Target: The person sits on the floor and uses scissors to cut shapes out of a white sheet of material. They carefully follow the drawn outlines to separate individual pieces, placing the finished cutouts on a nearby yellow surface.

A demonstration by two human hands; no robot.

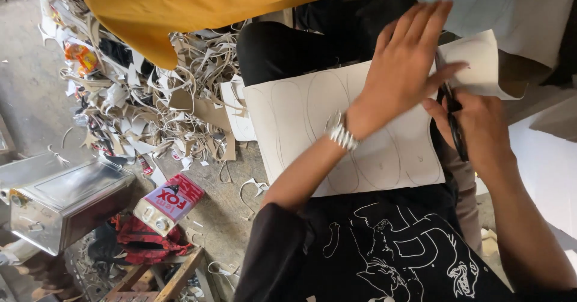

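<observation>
Scissors (454,122) with dark handles sit in our right hand (475,131), fingers curled through and around the grips, at about three o'clock in the view. Their blades point up toward one o'clock, along the right edge of the pale sheet (312,115) that rests across our lap. We cannot tell how far apart the blades stand, since our other hand covers part of them.

Our left hand (406,61) lies open and flat on the sheet, fingers spread and pointing toward one o'clock, pressing the material down just beside the scissors. A silver beaded bracelet (341,135) circles that wrist. The sheet carries several long oval outlines drawn in pencil, side by side, running from its left edge at nine o'clock toward the hands. A second pale piece (481,61) curls up beyond the fingertips at two o'clock.

We wear a black shirt (384,248) with a white line drawing, seen at six o'clock. At twelve o'clock hangs a fold of mustard-yellow cloth (180,7). At ten o'clock a heap of offcut strips (156,103) covers the concrete floor (24,79). At eight o'clock stands a shiny metal box (60,200), and just right of it a red and white tin can (170,203) lies tilted near a red rag (141,239).
</observation>
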